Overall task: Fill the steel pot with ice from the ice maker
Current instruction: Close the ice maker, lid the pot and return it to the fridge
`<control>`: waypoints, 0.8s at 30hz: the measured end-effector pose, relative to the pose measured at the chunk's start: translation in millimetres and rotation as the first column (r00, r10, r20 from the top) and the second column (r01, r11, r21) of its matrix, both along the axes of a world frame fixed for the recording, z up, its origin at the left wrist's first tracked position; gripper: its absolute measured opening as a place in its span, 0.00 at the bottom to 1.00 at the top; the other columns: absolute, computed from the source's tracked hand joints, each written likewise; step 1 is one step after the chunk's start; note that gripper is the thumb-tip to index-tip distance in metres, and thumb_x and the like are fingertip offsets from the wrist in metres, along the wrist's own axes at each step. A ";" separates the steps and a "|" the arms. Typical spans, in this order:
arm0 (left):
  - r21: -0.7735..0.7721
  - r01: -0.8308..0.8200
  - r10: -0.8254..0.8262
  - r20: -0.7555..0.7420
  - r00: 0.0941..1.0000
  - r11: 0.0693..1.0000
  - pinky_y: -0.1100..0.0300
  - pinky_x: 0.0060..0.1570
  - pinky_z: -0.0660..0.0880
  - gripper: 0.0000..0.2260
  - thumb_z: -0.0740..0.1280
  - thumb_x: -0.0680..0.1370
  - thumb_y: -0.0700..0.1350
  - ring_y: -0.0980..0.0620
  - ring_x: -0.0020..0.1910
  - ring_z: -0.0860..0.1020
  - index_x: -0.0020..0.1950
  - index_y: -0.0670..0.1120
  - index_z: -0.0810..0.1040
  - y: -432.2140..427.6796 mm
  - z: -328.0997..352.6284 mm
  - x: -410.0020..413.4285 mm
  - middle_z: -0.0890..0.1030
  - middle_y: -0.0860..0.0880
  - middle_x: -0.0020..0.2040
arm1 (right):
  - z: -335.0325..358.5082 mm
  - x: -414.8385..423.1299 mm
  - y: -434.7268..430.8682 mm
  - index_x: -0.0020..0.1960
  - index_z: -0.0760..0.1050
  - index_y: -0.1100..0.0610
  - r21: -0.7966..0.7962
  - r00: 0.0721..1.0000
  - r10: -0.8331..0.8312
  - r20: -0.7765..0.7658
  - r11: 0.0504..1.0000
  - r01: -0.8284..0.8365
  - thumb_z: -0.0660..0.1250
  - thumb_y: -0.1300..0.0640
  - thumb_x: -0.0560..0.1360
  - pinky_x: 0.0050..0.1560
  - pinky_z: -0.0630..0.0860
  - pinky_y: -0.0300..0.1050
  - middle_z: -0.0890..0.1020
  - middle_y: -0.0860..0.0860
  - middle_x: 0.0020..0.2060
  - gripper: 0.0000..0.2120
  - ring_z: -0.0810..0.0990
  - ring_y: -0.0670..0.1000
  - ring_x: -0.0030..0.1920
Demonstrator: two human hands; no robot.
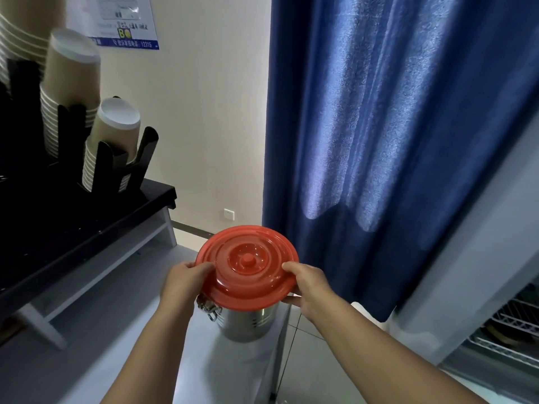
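Note:
A steel pot (248, 323) stands near the right end of a grey counter (96, 339), with a metal latch on its left side. A round red lid (248, 263) with a centre knob sits on or just above the pot, tilted toward me. My left hand (182, 282) grips the lid's left rim, thumb on top. My right hand (307, 285) grips the right rim, thumb on top and fingers underneath. The pot's inside is hidden by the lid. No ice maker is recognisable in view.
A black rack (96, 170) with stacks of paper cups (115, 135) stands on a black shelf at the left. A blue curtain (393, 126) hangs behind the pot. At the right edge a grey appliance (472, 258) shows wire shelves (513, 328).

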State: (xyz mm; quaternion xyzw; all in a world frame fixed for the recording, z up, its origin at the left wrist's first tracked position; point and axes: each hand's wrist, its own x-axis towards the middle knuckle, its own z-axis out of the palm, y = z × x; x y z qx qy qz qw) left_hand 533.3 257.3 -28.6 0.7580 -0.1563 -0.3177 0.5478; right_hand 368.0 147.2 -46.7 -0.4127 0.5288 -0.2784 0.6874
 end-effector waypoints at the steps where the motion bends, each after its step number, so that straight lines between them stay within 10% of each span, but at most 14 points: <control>1: 0.001 0.009 -0.009 -0.001 1.000 1.000 0.47 0.48 0.77 0.09 0.70 0.64 0.46 0.42 0.38 0.78 0.39 0.42 0.79 -0.9 -0.2 -1.3 0.79 0.40 0.35 | -1.4 -1.6 -0.8 0.42 0.76 0.58 0.000 1.000 -0.011 0.005 1.000 0.011 0.66 0.63 0.73 0.43 0.80 0.53 0.79 0.55 0.35 0.02 0.78 0.54 0.38; 24: -0.048 0.440 -0.439 0.042 0.898 0.897 0.45 0.47 0.78 0.09 0.71 0.65 0.48 0.41 0.40 0.80 0.41 0.44 0.81 -134.7 -12.4 -194.2 0.83 0.42 0.37 | -3.3 -232.2 -43.5 0.42 0.76 0.59 -0.010 0.883 -0.469 0.031 0.883 0.470 0.67 0.63 0.73 0.37 0.78 0.48 0.80 0.55 0.33 0.01 0.79 0.54 0.36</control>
